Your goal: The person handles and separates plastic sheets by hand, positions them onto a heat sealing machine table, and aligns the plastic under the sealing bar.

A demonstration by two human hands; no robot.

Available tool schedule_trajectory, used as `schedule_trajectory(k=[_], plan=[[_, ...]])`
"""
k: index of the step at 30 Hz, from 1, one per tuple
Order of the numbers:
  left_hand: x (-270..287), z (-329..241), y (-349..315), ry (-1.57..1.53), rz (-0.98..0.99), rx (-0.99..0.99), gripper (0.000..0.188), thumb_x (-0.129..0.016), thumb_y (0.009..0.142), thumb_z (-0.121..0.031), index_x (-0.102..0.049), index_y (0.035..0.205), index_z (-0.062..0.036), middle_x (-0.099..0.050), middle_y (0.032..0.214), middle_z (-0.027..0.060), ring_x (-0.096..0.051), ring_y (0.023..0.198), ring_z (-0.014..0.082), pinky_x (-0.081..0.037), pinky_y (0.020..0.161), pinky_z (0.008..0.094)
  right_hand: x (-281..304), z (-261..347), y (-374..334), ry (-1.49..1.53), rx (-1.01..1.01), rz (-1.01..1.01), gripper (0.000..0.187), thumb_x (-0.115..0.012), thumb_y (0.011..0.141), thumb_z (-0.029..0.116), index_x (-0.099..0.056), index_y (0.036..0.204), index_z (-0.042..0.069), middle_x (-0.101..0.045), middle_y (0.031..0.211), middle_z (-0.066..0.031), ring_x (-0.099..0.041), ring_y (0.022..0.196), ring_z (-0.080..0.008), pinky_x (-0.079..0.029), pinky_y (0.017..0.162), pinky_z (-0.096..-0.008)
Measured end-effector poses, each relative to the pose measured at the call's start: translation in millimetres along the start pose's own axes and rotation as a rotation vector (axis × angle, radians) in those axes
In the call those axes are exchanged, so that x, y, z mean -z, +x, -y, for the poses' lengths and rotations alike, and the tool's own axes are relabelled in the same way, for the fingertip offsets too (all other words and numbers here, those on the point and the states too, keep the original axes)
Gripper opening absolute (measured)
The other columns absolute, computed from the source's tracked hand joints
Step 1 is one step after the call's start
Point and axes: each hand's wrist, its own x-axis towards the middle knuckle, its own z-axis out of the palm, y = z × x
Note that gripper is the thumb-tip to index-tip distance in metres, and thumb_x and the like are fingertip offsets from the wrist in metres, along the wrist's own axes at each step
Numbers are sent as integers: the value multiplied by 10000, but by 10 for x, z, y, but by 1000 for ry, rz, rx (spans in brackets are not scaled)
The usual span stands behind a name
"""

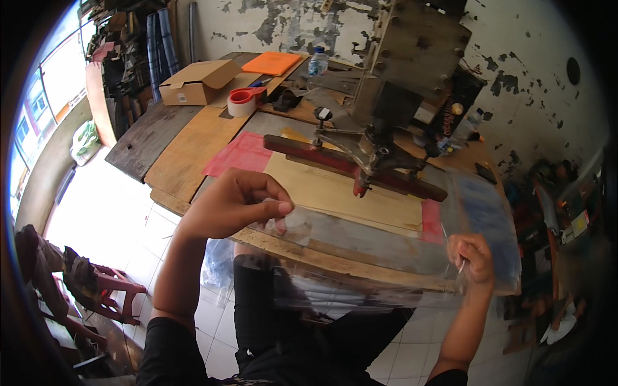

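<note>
My left hand (235,206) is raised over the near left part of the work table, thumb and fingertips pinched together. A clear plastic sheet (360,293), smeared by motion, hangs along the table's front edge between my hands, and its upper left corner seems to be in that pinch. At the table's right front my right hand (471,256) is closed in a fist around the sheet's other side; a thin pale edge sticks out of it. Ahead lies a cream board (335,188) on a pink sheet (239,154), beneath the dark red bar (412,183) of a press.
The heavy metal press (412,64) stands at the back centre. A cardboard box (198,82), a tape roll with a red dispenser (242,101), an orange folder (273,63) and a water bottle (318,62) sit behind. Clear plastic sheets (486,219) lie right; a red stool (116,289) stands lower left.
</note>
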Motion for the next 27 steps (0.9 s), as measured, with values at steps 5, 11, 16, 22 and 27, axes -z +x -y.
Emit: schedule_trajectory(k=[5,11,16,22,27], plan=[[-50,28,45,30,-19,-19,228,-782,972,-68,-692,1166,10,-797,921,58,-757,858,83,-539,742,218,122,-281,-15,-10,-57,-1,573,-594,1062,435,-538,637,55,-521,630,-16,-425,575,-77,-261,538,-269],[-90,68,43,99,-28,-134,336,-688,966,-35,-605,1292,-27,-803,922,46,-755,970,76,-526,829,272,137,-507,16,13,-119,6,551,-604,1076,399,-539,644,63,-522,633,-12,-442,587,-72,-287,553,-256],[-97,221,226,324,-71,-122,336,-747,938,-78,-635,1254,-58,-798,905,40,-742,829,115,-521,826,302,106,-617,41,-158,-190,-90,443,-720,1022,328,-601,700,48,-517,628,11,-457,582,-75,-324,559,-262],[39,1337,529,956,-214,-322,254,-794,916,-199,-691,1133,-115,-729,850,29,-703,789,222,-487,880,381,-283,-944,317,-850,-105,-326,266,-865,874,251,-693,801,62,-540,667,-20,-514,609,-159,-415,675,-337],[48,1438,534,1101,-344,-275,216,-815,893,-289,-732,1021,-136,-694,830,15,-684,817,223,-427,904,386,-256,-1066,180,-1161,77,-439,243,-869,839,262,-697,831,90,-566,728,-25,-533,681,-234,-415,851,-394]])
